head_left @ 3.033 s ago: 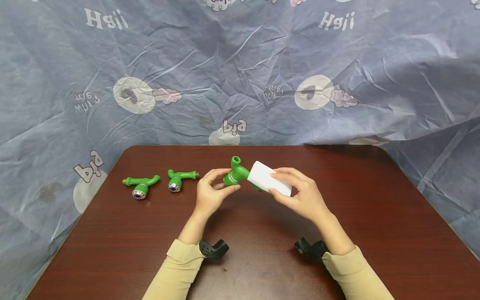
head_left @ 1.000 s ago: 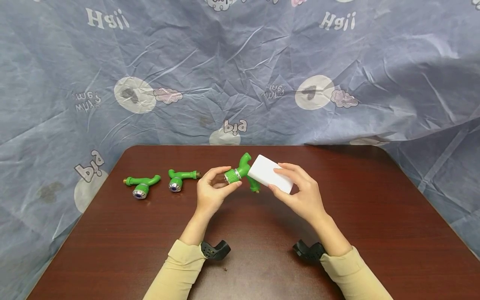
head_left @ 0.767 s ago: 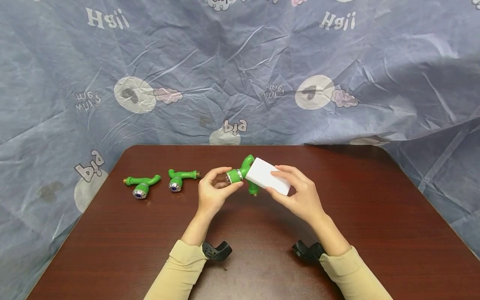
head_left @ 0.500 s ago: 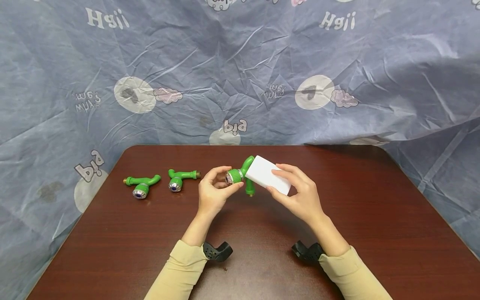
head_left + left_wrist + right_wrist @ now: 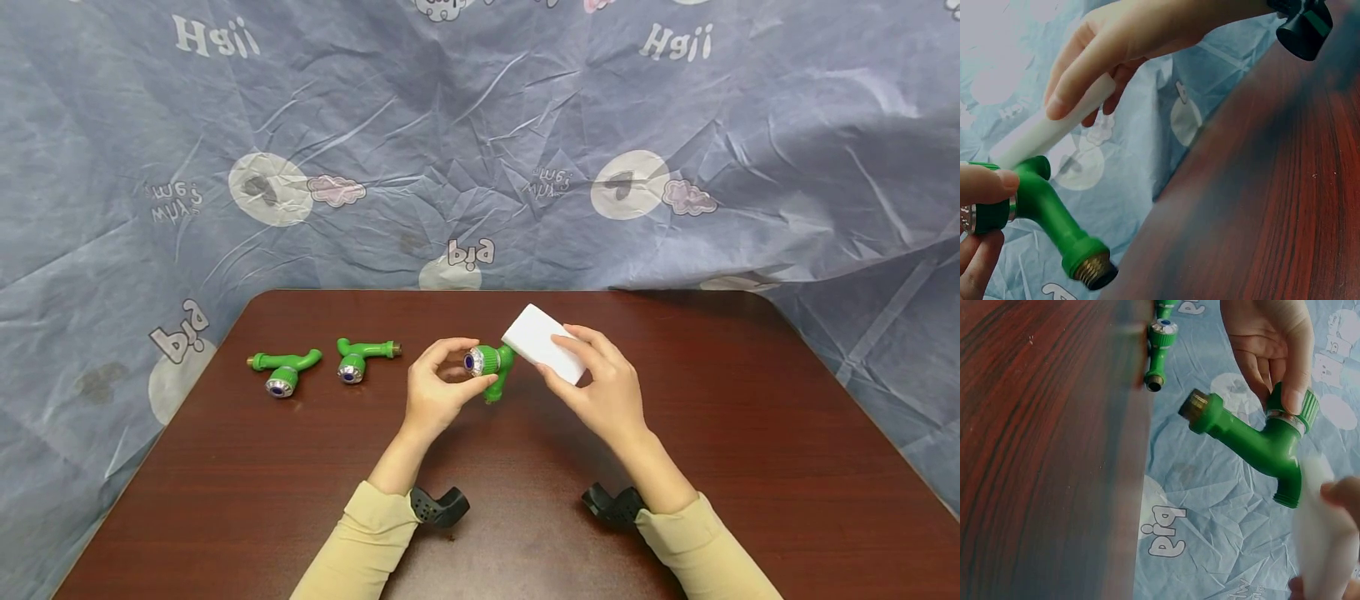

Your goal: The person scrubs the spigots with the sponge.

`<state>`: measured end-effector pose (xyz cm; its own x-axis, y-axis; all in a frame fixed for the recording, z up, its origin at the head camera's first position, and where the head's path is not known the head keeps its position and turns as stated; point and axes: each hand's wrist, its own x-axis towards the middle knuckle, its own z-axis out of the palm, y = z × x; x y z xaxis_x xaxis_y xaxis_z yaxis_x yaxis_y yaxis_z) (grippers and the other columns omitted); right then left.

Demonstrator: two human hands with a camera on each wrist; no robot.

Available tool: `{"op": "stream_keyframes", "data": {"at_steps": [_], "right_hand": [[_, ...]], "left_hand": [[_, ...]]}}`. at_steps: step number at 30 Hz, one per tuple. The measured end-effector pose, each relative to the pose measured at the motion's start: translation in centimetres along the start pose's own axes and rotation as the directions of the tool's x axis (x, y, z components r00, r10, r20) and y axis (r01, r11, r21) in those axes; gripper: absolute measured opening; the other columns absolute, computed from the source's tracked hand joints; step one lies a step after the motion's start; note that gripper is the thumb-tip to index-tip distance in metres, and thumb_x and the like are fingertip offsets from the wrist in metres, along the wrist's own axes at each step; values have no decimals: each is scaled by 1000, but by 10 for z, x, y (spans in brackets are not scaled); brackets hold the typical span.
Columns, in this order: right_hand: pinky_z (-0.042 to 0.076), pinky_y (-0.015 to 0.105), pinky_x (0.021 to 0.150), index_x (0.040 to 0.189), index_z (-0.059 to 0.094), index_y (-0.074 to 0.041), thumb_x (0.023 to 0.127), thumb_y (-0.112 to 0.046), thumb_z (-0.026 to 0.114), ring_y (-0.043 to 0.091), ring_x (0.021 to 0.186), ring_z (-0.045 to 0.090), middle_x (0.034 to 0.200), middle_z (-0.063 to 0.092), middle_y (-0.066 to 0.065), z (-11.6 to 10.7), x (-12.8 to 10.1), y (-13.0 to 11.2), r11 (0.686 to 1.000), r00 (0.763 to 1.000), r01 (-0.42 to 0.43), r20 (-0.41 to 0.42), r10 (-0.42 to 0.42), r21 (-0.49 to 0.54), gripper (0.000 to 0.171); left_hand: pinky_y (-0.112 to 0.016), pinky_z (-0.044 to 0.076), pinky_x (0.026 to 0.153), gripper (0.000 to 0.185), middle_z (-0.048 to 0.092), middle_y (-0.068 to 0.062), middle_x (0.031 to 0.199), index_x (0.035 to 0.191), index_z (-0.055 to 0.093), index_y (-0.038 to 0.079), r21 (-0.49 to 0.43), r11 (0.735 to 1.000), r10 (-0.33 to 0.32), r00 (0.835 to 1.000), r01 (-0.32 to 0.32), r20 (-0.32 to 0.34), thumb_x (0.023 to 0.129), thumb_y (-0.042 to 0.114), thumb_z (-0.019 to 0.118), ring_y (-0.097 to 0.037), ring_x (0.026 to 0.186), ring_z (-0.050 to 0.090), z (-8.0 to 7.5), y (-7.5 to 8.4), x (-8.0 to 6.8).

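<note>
My left hand pinches the ribbed knob of a green faucet between thumb and fingers, holding it above the table. Its blue-centred knob face turns toward the head camera. In the left wrist view the faucet's brass threaded end points down and right. My right hand grips a white block that looks like a sponge, tilted, at the faucet's right. In the right wrist view the block lies right beside the faucet's spout; whether they touch, I cannot tell.
Two more green faucets lie at the left on the dark wooden table: one farther left, the other nearer my left hand. Behind the table hangs a wrinkled grey-blue printed cloth. Black wrist cameras sit on both wrists.
The held faucet has turned, so its knob face now shows and its threaded end points downward. My left hand has shifted slightly right. The white block has moved up and slightly right lately.
</note>
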<state>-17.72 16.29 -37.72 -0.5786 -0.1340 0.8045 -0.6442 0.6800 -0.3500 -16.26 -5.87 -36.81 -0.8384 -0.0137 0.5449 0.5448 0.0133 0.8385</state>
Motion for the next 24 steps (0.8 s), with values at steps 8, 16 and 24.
{"op": "stream_keyframes", "data": {"at_steps": [8,16,24], "right_hand": [[48,29,68,105,71,-11,71,-22,80,22,98,61,113,63,6,-2,0,-6,999,999,-34,32,33,34,37],[48,38,58,101,73,-9,71,-23,80,24,90,63,107,65,7,-3,1,-2,997,997,-70,16,71,-34,35],[45,15,68,105,71,-9,73,-16,79,21,98,61,113,63,6,-2,1,-12,988,997,-31,71,20,150,34]], "left_hand": [[-46,54,74,42,61,-21,103,103,65,-10,22,999,41,997,-42,59,63,-15,79,-24,90,61,2,2,-2],[-44,55,73,43,62,-22,104,106,66,-8,46,998,50,997,-53,65,65,-10,80,-23,90,61,2,3,0],[-41,56,72,45,62,-23,101,106,63,-11,1,1000,-6,999,6,49,64,-11,80,-34,87,62,3,2,-1]]}}
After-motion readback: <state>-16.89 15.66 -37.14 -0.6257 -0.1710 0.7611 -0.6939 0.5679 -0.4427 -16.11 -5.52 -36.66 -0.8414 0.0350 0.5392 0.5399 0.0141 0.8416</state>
